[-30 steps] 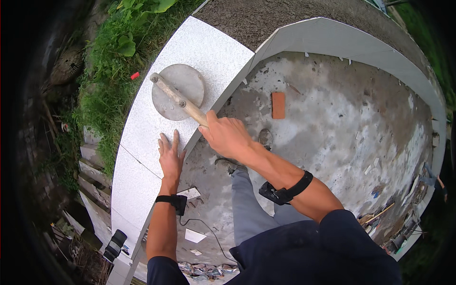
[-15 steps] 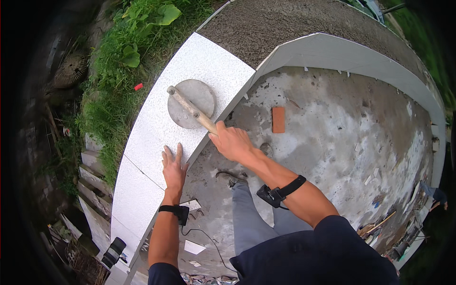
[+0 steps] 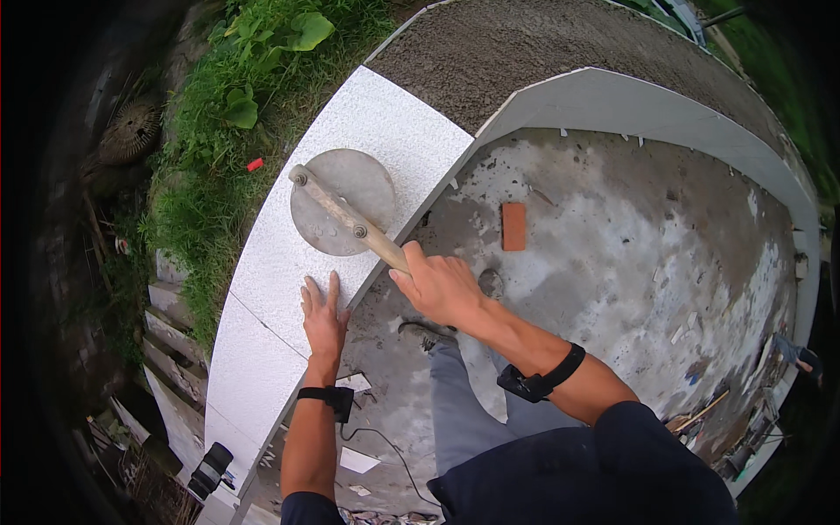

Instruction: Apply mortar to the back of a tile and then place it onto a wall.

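My right hand (image 3: pixel 442 282) is wrapped round the wooden handle of a flat, round grey tamper (image 3: pixel 350 201). Two bolts fasten the handle to its disc. That disc is over a white speckled slab (image 3: pixel 402 114) on top of a wall and looks lifted slightly off it, though the gap is hard to judge. Fingers spread, my left hand (image 3: pixel 324 315) rests on the same slab by its inner edge, below the disc. A seam separates this slab from another white slab (image 3: pixel 249 359) nearer to me.
Rough wet mortar (image 3: pixel 525 44) covers the wall top beyond the slab. An orange brick (image 3: pixel 514 227) lies on the stained concrete floor (image 3: pixel 595 289). Green plants (image 3: pixel 206 192) grow along the outer side. A black device (image 3: pixel 210 471) sits at the near slab's end. Another person (image 3: pixel 801 357) is at far right.
The tamper's disc has shifted slightly left and toward me and looks bigger, as if raised. My right hand has moved a little right and nearer. My left hand stays on the slab.
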Action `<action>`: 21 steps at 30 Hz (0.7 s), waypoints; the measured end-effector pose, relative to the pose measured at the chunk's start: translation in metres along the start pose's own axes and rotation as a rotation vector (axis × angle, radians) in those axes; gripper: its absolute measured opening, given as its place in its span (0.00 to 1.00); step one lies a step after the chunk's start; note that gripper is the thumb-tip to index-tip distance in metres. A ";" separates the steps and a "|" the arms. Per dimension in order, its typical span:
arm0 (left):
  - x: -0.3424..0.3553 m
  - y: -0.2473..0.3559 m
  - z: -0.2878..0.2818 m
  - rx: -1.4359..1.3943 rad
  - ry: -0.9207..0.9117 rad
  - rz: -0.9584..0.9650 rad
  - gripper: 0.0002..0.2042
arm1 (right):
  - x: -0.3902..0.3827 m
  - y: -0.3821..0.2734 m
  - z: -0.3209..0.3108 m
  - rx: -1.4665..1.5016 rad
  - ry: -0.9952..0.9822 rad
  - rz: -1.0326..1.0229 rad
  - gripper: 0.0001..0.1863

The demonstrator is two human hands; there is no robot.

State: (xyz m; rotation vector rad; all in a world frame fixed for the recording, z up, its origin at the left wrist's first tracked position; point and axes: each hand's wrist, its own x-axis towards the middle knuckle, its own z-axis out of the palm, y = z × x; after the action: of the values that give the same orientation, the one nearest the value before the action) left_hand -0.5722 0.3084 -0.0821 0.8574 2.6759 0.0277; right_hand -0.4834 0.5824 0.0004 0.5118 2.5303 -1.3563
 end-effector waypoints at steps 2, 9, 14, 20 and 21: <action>0.005 0.005 -0.001 -0.010 -0.002 -0.001 0.44 | 0.015 0.016 0.010 0.002 0.019 0.049 0.20; -0.001 0.004 0.000 0.015 -0.006 -0.014 0.43 | -0.009 0.008 0.008 0.039 0.039 -0.015 0.19; 0.003 0.002 0.003 0.029 -0.047 -0.019 0.45 | 0.018 0.014 0.015 0.043 0.084 0.019 0.19; 0.006 0.005 0.002 0.025 -0.011 0.006 0.46 | 0.005 0.024 0.018 0.032 0.103 0.024 0.19; 0.007 0.004 0.002 0.027 -0.009 0.010 0.46 | 0.008 0.022 0.017 0.034 0.108 0.025 0.19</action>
State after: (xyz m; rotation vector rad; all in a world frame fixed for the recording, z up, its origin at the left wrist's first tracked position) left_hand -0.5742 0.3156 -0.0857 0.8770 2.6693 -0.0104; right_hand -0.4815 0.5814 -0.0284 0.6373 2.5802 -1.4009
